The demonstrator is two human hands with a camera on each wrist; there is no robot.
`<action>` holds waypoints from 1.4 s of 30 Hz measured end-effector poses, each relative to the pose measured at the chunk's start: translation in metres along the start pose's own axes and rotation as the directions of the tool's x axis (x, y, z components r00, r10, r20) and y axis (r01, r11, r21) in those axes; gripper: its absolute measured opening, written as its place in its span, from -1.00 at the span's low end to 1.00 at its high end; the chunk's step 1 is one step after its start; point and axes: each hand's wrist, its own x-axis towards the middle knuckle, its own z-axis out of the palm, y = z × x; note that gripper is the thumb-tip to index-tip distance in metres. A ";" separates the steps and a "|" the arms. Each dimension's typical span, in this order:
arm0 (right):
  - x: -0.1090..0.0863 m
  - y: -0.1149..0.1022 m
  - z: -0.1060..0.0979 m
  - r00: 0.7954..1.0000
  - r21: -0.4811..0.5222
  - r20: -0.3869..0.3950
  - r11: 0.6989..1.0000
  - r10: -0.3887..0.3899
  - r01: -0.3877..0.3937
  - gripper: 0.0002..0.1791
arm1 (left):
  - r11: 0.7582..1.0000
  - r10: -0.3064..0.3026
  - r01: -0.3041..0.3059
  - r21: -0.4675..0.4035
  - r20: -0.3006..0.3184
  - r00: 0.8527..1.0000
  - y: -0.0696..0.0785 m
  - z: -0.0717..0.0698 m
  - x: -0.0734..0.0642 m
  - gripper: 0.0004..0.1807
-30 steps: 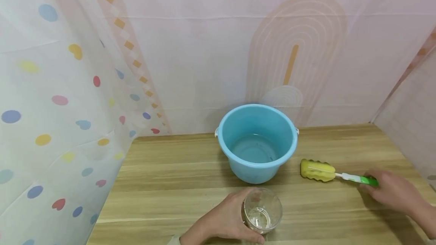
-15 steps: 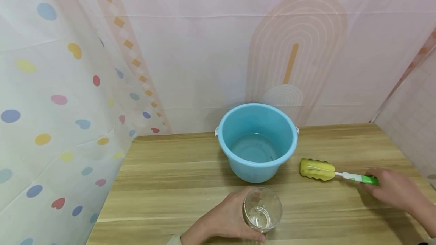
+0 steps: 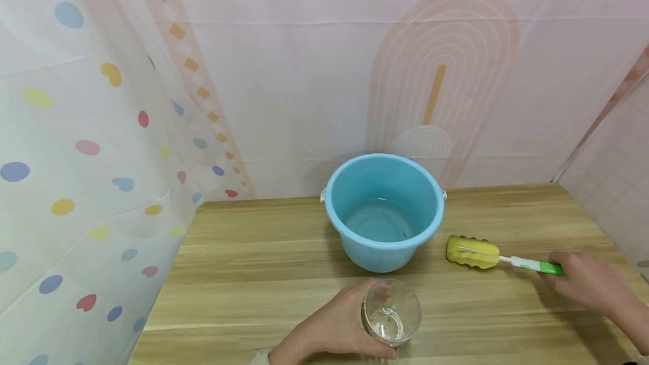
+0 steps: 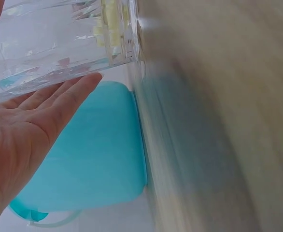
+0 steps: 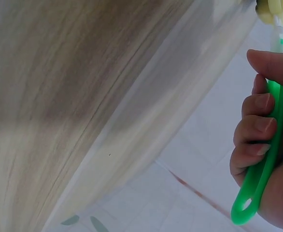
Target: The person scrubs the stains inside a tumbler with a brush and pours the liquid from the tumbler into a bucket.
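My left hand [image 3: 345, 320] holds a clear drinking glass [image 3: 405, 311], upright near the table's front, with the thumb on its near side and the fingers around the far side. In the left wrist view the base of the glass [image 4: 132, 34] is right at the tabletop. My right hand [image 3: 588, 280] grips the green handle of a sponge bottle brush [image 3: 474, 252] at the right. Its yellow sponge head points left, toward the bucket. The right wrist view shows the fingers [image 5: 252, 123] curled round the green handle [image 5: 250, 191], with the thumb laid across it.
A light blue bucket [image 3: 375, 255] with a little water in it stands at the middle back, just beyond the glass. Patterned cloth [image 3: 284, 89] hangs behind and along both sides of the wooden table [image 3: 243, 275].
Both hands keep their holds, and the glass, brush and bucket stay in place. Only a very slight shift of the head view shows.
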 end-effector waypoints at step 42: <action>-0.014 -0.020 -0.027 0.886 0.064 -0.461 0.998 0.051 -0.025 -0.79 | 0.994 -0.092 0.094 -0.062 0.040 0.995 0.004 -0.002 0.000 -0.06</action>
